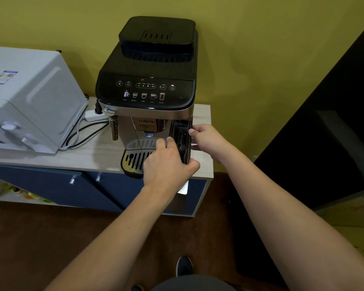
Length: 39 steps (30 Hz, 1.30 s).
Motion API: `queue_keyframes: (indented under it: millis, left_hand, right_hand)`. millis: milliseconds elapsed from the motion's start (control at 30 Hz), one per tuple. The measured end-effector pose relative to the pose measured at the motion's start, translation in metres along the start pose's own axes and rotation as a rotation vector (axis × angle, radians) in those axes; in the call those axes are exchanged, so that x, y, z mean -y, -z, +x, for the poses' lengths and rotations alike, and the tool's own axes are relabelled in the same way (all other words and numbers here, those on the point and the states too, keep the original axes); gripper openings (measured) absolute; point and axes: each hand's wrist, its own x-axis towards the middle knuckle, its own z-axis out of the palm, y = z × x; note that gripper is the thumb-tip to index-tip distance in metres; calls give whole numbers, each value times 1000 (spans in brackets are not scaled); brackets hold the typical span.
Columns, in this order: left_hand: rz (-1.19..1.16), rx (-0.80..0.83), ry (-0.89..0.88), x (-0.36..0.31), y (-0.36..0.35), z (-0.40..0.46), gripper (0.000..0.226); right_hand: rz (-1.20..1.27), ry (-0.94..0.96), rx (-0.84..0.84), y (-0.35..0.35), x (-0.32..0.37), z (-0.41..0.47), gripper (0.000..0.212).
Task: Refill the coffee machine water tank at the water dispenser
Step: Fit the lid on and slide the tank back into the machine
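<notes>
A black and silver coffee machine (147,89) stands on a light wooden counter (93,152) against a yellow wall. Its water tank (182,139), dark and translucent, sits in the slot at the machine's front right. My left hand (168,164) wraps around the tank's front from the left, with the thumb at its lower right edge. My right hand (206,139) holds the tank's right side near the top, fingers curled against it. No water dispenser is in view.
A white microwave (29,101) stands to the left on the counter, with cables (82,135) and a power strip beside the machine. Blue cabinet doors (51,185) lie below. A dark panel (324,122) rises at the right. The floor is brown.
</notes>
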Motion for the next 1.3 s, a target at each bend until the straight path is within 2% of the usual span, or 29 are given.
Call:
queue_keyframes:
  millis: [400, 467, 633, 767, 933, 1100, 1300]
  left_hand:
    - [-6, 25, -17, 1, 1, 3, 82]
    - [-1, 80, -69, 9, 7, -1, 86]
    - [-10, 399, -233, 38, 29, -21, 114]
    - [4, 397, -273, 43, 27, -25, 116]
    - [-136, 394, -279, 54, 22, -26, 114]
    - [-304, 397, -319, 80, 15, -24, 103]
    - [-570, 371, -289, 90, -1, -26, 99]
  right_hand:
    - [60, 14, -14, 1, 2, -2, 29]
    - [69, 8, -5, 1, 3, -3, 29]
    - [83, -38, -17, 1, 5, -2, 30]
    - [92, -31, -107, 2, 9, -10, 34]
    - [-2, 26, -257, -9, -1, -42, 22]
    - [-130, 54, -186, -26, -21, -103, 32]
    - [-122, 151, -109, -40, -42, -142, 40]
